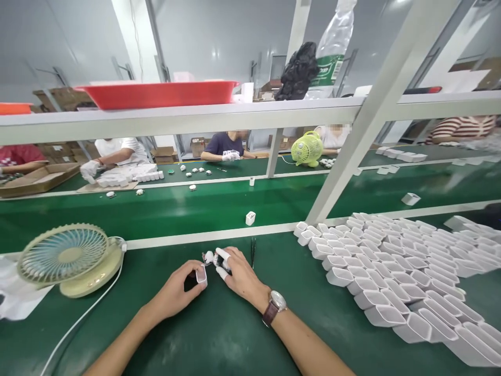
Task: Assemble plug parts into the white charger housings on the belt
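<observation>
My left hand [180, 291] grips a white plastic housing [201, 275] between thumb and fingers, its open end facing me. Just to the right, my right hand [239, 271] has white finger covers on its thumb and a finger, which pinch a small white and dark assembly [213, 258]. Fine detail on that assembly is too small to make out. Housing and assembly are close together, and I cannot tell whether they touch. Beyond my hands, a white housing [250, 218] stands on the green conveyor belt [219, 219].
Many white housings [376, 297] cover the bench at right. A yellow fan [70, 256] with a white cable stands at left. Tweezers [253, 253] lie beside my right hand. A slanted post [352, 141] and a shelf with a red tray [160, 95] rise ahead. Co-workers sit across the belt.
</observation>
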A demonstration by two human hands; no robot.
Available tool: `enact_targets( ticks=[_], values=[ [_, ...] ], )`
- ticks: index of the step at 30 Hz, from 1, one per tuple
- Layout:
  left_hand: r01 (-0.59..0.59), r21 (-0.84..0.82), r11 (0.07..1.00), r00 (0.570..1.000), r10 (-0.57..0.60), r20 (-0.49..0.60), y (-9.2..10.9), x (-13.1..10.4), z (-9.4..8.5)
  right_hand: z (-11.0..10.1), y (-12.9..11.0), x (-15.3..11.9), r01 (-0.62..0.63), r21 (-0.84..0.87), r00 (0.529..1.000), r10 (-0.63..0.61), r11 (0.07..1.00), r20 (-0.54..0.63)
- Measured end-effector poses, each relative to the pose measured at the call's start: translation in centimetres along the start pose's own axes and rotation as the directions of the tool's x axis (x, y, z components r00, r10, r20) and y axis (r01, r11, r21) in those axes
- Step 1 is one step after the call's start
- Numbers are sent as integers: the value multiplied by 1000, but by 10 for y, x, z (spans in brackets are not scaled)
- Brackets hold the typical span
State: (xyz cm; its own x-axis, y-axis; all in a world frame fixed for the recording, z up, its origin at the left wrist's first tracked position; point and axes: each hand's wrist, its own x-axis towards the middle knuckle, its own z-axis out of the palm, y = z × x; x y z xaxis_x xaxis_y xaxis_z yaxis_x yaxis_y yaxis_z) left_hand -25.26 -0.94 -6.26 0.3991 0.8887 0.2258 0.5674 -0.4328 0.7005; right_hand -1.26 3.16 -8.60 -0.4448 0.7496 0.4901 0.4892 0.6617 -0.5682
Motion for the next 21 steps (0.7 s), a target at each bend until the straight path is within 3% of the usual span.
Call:
enact_targets(
  ticks=[3, 5, 8, 10, 13, 16, 18, 21],
  values=[
    [34, -19, 999, 998, -35, -53, -6, -3, 7, -3, -3, -2, -59, 79, 997, 62, 995, -37],
    [37, -27, 999, 997, -39, -70, -8, -4, 9, -6, -9, -5, -114, 252, 992, 125, 961, -28],
    [30, -26, 999, 997, -32, -72, -10, -7, 9, -10, -18, -11, -200, 518, 979, 153, 832, 132],
    [29, -26, 999, 997, -30, -72, -11, -8, 7, -8, -23, -14, -282, 558, 954, 167, 781, 248],
    [38, -20, 999, 997, -39, -65, -10, -10, 5, -6, -29, -17, -356, 441, 925, 242, 824, 294],
    [35, -9, 999, 998, -35, -59, -10, -11, 4, -11, -30, -15, -222, 191, 965, 187, 956, 184],
    [30, -3, 1000, 998, -30, -60, -11, -13, 4, -19, -29, -14, -136, 67, 983, 126, 988, 135],
    [38, 5, 999, 998, -38, -50, -13, -15, 4, -36, -27, -12, -130, -17, 969, 131, 991, 210]
  ],
)
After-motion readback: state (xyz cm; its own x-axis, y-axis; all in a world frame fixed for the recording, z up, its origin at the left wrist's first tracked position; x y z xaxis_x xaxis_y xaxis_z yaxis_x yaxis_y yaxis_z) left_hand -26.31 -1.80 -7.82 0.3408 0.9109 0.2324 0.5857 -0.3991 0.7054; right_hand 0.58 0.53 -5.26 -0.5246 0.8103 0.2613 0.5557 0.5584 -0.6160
